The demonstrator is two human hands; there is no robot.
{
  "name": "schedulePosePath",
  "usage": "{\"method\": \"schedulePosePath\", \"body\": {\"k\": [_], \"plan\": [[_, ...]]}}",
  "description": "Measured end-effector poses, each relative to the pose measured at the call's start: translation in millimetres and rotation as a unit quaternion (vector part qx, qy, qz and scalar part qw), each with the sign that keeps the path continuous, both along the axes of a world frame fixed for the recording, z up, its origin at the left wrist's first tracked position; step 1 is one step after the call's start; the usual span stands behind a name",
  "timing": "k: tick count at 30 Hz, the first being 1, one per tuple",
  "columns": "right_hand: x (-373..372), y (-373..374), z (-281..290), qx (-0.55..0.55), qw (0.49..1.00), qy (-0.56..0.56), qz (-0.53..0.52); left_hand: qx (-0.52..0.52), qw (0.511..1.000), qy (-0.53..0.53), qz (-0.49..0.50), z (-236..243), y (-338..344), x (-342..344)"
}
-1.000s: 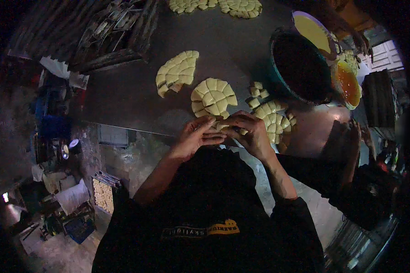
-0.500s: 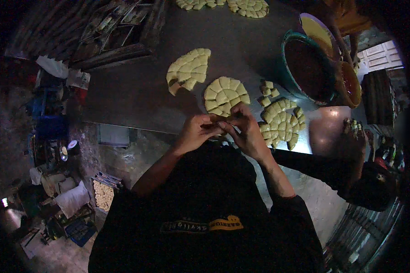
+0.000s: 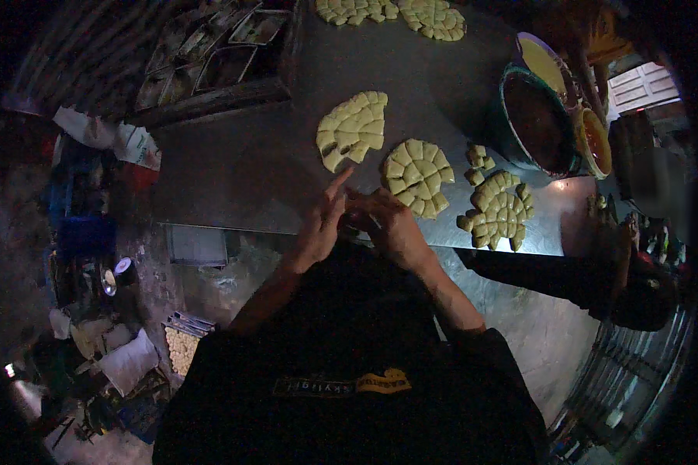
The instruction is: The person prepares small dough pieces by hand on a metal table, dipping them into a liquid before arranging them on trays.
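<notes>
Close to the table's near edge, in front of my chest, my two hands meet. My left hand [image 3: 321,231] has its index finger stretched toward a cut dough round [image 3: 353,124] that lacks part of its lower right side. My right hand [image 3: 395,232] is closed, its fingers curled in against the left hand. Whatever sits between the fingers is hidden in shadow. Just beyond the right hand lies a second dough round [image 3: 417,172], scored into wedges and blocks. Farther right is a looser cluster of dough pieces [image 3: 500,208], with several small dough cubes [image 3: 479,159] behind it.
A green tub [image 3: 512,151] with dark contents, a purple-rimmed basin [image 3: 547,58] and an orange bowl [image 3: 597,147] stand at the table's right. A crate of metal tins [image 3: 236,97] sits far left. Another person's dark sleeve [image 3: 531,275] reaches in from the right.
The view has shifted, so the dough rounds appear farther right and slightly lower. My left index finger has straightened out of the earlier two-handed pinch. My right hand stays curled.
</notes>
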State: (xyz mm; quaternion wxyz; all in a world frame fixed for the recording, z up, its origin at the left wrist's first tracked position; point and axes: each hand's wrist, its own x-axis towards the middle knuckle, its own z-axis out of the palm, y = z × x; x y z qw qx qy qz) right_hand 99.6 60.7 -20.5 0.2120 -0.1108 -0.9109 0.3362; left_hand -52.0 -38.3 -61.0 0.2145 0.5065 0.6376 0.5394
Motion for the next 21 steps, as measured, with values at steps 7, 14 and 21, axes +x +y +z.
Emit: {"method": "schedulePosePath", "body": {"k": [7,14,21], "plan": [[-16,-15,-89,0.046,0.996,0.010,-0.082,0.000,0.949,-0.307,0.072,-24,-54,-85],[-105,27,-139,0.064,0.975,-0.174,-0.123,-0.085,0.919,-0.368,0.111,-26,-60,-80],[-81,25,-82,-0.373,0.927,0.021,-0.029,-0.008,0.875,-0.466,0.134,-46,-46,-39]]}}
